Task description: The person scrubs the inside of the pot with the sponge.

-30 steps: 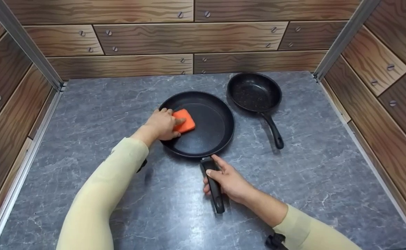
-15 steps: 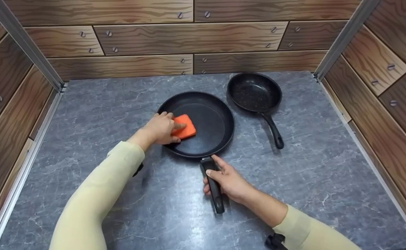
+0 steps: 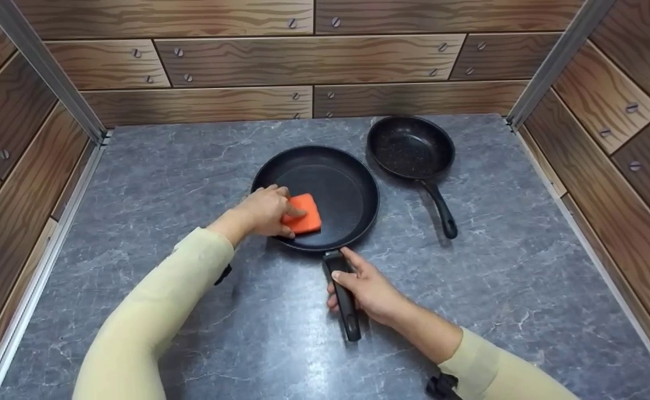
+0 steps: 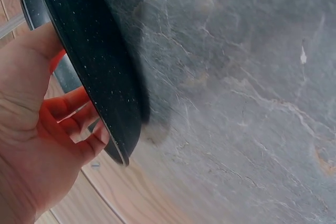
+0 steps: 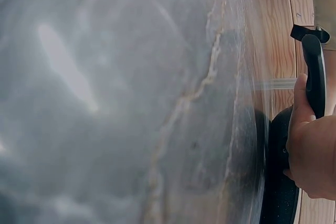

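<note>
A large black frying pan lies on the grey marbled table, its handle toward the front. My right hand grips that handle, thumb on top and fingers curled under it. Inside the pan, at its lower left, my left hand holds an orange sponge against the bottom, index finger stretched over its top. The left wrist view shows the pan's speckled outer wall hiding the fingertips and most of the sponge. In the right wrist view, the right hand wraps the handle at the right edge.
A smaller black frying pan stands behind and right of the large one, its handle pointing to the front. Wood-patterned walls enclose the table at the back and both sides.
My left hand and the orange sponge have moved toward the front of the large pan and slightly right. The right hand keeps its grip on the handle; both pans stay in place.
</note>
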Available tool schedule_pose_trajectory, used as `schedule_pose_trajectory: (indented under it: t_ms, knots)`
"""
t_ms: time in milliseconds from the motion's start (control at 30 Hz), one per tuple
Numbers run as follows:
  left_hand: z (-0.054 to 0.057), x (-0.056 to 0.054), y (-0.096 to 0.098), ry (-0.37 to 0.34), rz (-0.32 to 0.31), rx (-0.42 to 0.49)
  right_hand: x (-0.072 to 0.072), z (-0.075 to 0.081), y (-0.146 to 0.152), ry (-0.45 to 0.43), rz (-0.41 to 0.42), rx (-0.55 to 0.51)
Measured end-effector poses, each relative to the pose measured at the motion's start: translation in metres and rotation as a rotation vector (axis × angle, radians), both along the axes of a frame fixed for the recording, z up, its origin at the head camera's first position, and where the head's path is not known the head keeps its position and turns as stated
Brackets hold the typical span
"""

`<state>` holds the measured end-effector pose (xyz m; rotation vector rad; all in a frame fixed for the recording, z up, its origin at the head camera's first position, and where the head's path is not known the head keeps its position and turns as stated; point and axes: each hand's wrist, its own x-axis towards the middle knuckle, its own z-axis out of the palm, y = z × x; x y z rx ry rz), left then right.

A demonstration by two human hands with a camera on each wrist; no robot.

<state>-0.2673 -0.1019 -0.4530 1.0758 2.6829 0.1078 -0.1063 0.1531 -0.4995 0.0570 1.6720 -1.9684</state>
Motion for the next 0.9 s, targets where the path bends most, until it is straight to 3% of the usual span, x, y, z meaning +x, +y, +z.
schedule_pose_trajectory:
  t_ms: [567,900]
  knots:
    - [0.002,0.012,0.015,0.007,-0.139,0.013,0.001,0.000,0.001,0.001,0.011,-0.018]
    - [-0.001,0.016,0.032,0.003,-0.146,0.012,0.001,0.001,0.000,-0.002,0.011,-0.018]
